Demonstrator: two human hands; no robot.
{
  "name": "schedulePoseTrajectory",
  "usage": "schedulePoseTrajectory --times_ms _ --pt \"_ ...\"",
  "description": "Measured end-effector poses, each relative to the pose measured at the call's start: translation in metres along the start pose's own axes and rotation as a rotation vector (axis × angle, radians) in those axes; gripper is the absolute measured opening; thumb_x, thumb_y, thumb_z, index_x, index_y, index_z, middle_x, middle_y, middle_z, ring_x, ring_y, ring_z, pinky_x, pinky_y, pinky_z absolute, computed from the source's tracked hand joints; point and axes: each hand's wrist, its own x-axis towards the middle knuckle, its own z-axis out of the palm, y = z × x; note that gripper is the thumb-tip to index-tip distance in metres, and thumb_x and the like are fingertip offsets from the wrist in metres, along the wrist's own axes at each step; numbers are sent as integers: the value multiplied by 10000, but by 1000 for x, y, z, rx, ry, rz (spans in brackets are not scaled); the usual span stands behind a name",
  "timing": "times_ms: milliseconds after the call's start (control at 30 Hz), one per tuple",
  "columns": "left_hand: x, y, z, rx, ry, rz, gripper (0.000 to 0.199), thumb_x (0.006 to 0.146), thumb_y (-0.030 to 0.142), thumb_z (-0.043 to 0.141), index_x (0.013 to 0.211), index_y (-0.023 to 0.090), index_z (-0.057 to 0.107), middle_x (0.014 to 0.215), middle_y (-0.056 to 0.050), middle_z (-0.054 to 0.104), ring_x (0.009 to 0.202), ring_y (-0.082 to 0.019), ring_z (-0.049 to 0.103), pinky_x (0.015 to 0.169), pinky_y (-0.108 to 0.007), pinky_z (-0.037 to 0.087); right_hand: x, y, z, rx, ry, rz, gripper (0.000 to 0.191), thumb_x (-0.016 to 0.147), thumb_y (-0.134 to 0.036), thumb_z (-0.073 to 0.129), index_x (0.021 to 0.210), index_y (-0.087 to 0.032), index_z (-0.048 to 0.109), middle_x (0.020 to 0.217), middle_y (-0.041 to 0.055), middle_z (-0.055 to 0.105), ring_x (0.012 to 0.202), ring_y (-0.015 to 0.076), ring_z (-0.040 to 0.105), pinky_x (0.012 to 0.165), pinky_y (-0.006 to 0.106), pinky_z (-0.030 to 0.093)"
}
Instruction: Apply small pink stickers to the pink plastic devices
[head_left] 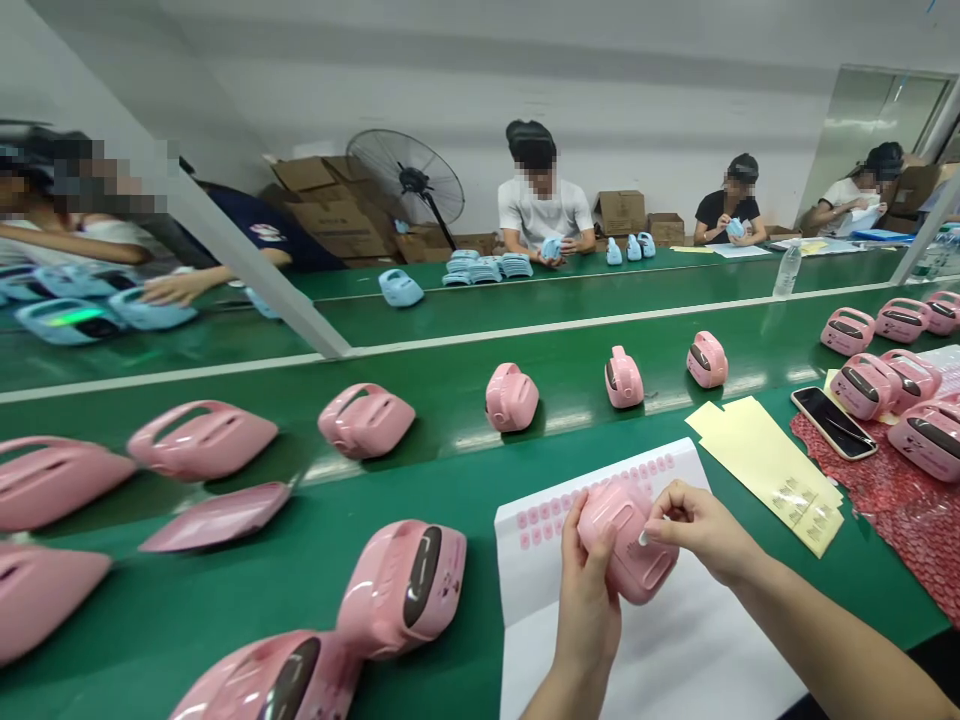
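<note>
My left hand [592, 575] is wrapped round the side of a pink plastic device [628, 540], tilted above a white sheet [540, 640]. Rows of small pink stickers [551, 518] run along the top of that sheet. The thumb and fingertips of my right hand [686, 525] are pinched on a small whitish piece [643, 538], which touches the face of the device; what exactly it is cannot be made out. Left of the sheet stands another pink device [405, 590] with a dark oval panel.
Several pink devices [367, 420] line the green belt ahead. Yellow sticker sheets [765, 465], a phone [834, 422] and red bubble wrap [911, 530] lie right. People sit across the bench with blue devices [401, 288]. A slanted white post [247, 255] stands left.
</note>
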Motion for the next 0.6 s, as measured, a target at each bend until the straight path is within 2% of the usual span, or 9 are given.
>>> schedulePoseTrajectory --times_ms 200,367,467,533,600 --pt "-1 1 2 -18 21 -4 839 446 511 814 1177 266 485 1245 -88 527 1149 -320 495 870 -390 471 -1 1 0 -63 -7 -35 270 593 -400 704 617 -175 558 681 1 517 652 150 485 649 301 376" --pt "-1 3 1 -23 23 -2 805 462 521 805 1160 262 498 1236 -89 538 1145 -323 503 864 -389 475 -6 6 10 -376 190 -321 143 680 -301 593 607 -186 548 702 -4 419 636 140 423 619 297 403" --pt "-2 1 -2 -16 16 -8 791 496 494 803 1187 276 485 1251 -81 539 1140 -312 515 863 -373 476 -6 14 18 -421 234 -434 131 723 -275 550 627 -191 520 714 -3 401 608 130 415 552 271 405" --pt "-1 0 -6 -3 -24 -17 801 533 412 814 1238 288 455 1250 -75 555 1137 -295 524 862 -353 478 -6 18 20 -400 224 -457 141 738 -272 547 631 -191 507 718 -3 403 592 121 419 514 253 396" --pt "0 -3 -13 4 -48 -14 781 571 327 809 1265 279 455 1210 -67 597 1128 -276 535 848 -322 485 -7 20 17 -341 147 -457 174 752 -295 564 629 -194 497 689 -11 419 573 115 430 505 245 393"
